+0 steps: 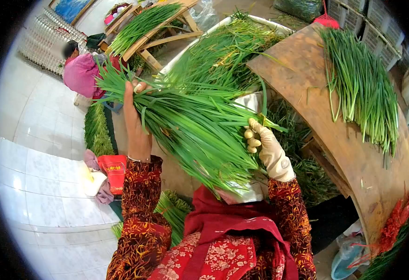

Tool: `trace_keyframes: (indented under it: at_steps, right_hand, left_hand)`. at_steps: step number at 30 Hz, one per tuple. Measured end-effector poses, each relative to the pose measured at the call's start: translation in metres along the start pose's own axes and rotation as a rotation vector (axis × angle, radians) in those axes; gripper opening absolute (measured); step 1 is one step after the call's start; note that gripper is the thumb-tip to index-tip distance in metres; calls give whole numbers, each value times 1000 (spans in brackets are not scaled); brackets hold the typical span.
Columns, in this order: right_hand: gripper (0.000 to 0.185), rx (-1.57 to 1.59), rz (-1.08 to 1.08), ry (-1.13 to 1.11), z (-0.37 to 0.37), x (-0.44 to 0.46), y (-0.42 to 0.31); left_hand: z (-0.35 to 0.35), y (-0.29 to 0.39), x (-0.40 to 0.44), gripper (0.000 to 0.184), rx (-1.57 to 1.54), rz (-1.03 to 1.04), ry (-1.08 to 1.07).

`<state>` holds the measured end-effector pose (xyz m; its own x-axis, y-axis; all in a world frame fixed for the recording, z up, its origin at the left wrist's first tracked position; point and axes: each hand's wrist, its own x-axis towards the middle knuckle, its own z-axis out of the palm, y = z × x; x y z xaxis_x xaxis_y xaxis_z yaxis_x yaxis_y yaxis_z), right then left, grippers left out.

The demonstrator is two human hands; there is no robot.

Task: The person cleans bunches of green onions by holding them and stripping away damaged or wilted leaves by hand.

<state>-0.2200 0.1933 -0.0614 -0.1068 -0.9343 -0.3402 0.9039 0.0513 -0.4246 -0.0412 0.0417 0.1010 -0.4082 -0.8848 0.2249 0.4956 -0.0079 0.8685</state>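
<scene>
A large bunch of garlic chives [195,126] stretches across in front of me, its leaves fanned out toward the lower right. My left hand [136,112], bare, is wrapped around the bunch near its narrow upper-left end. On the other side, my right hand [267,147] wears a pale glove with bare fingertips showing. Its fingers are curled together at the bunch's right edge, pinching a few chive strands that stick out to the right. The fanned end hangs above my red apron [227,252].
On the curved wooden table [302,70] at right lie loose chives [363,84] and red ties [398,219]. A white-lined container [167,70] holds a green heap. A person [80,74] sits at left near a wooden stand [150,39] with chives. A red bag [113,172] lies left.
</scene>
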Motion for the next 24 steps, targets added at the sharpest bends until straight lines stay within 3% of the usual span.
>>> trace_keyframes:
  at_steps: [1,3,4,6,9,10,12,13,15,17,19,20,22,24]
  right_hand:
    - [20,3,1,2,0,-2,0]
    - [18,-2,-70,86,-2,-9,-1]
    - [16,-20,-95,118,-5,-14,-1]
    - [13,128,-108,99,-25,-18,3]
    - [16,210,-225,116,-51,-32,6]
    - [18,178,-224,36,-60,-39,7]
    - [22,54,-157,-94,-76,-51,6]
    - [21,12,-101,26,-74,-57,7]
    - [20,18,-300,318,-90,-66,27]
    - [17,107,-402,664,-162,-67,42]
    - [15,158,-327,903,-168,-82,32]
    - [15,159,-328,903,-168,-82,30]
    - [21,-274,-364,598,-95,-92,6]
    - [29,-552,-348,579,-32,-85,-24]
  left_hand:
    - [-10,0,2,19,2,-3,0]
    - [-28,-4,6,21,-138,-99,-301]
    - [-33,-8,3,21,-139,-104,-298]
    - [-37,-16,-7,36,593,304,-194]
    - [-72,-21,4,49,533,152,-226]
    - [-60,-21,0,37,578,134,-107]
    - [-47,-19,-3,31,482,72,-106]
    - [-42,-19,-5,28,387,17,-101]
    - [-32,-20,-6,26,385,21,-47]
    - [-33,-22,-6,26,375,33,-1]
    - [-39,-24,-7,26,322,37,-30]
    - [-38,-26,-8,26,370,57,-15]
    - [-44,-33,-9,26,454,123,12]
    - [-52,-34,-5,27,481,183,19]
